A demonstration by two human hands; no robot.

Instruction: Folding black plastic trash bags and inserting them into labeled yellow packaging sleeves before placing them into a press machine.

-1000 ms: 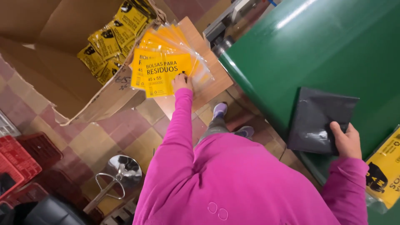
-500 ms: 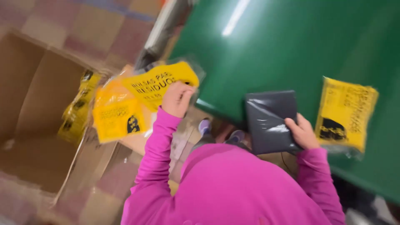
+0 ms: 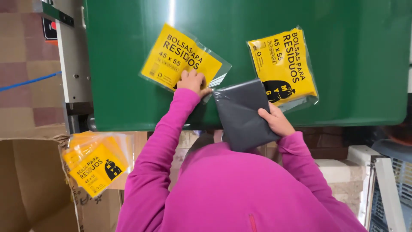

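1. We see our left hand (image 3: 193, 82) resting fingers-down on a yellow pack (image 3: 182, 62), a flat square in a clear sleeve with black print, lying tilted on the green table (image 3: 128, 86). The hand presses its lower edge, at about 6 o'clock of the pack; we cannot tell whether the fingers pinch the sleeve or only lie on it.
2. Our right hand (image 3: 277, 121) is closed on a dark grey bundle (image 3: 244, 114), a flat folded rectangle, thumb on top and fingers under its right edge. The bundle lies over the table's near edge, at 4 o'clock from the left hand and just beside it.
3. A second yellow pack (image 3: 283, 66) lies at 1 o'clock from the bundle, turned so its print runs sideways, with a black bag-shaped mark near its lower end. The bundle's upper corner touches or overlaps its clear edge.
4. A stack of more packs (image 3: 96, 163), same yellow with clear sleeves, sits off the table at 8 o'clock, on the flap of an open cardboard box (image 3: 30, 184).
5. The table is smooth and glossy, with a streak of lamp glare at 12 o'clock. A grey metal frame (image 3: 73, 64) runs along its left side.
6. The floor (image 3: 25, 51) at 10 o'clock is tiled in dull pink and tan, crossed by a blue line (image 3: 30, 81).
7. Our pink sleeves (image 3: 171, 129) and chest fill the lower middle, hiding the table's near edge there. A white grille (image 3: 386, 189) stands at 4 o'clock.
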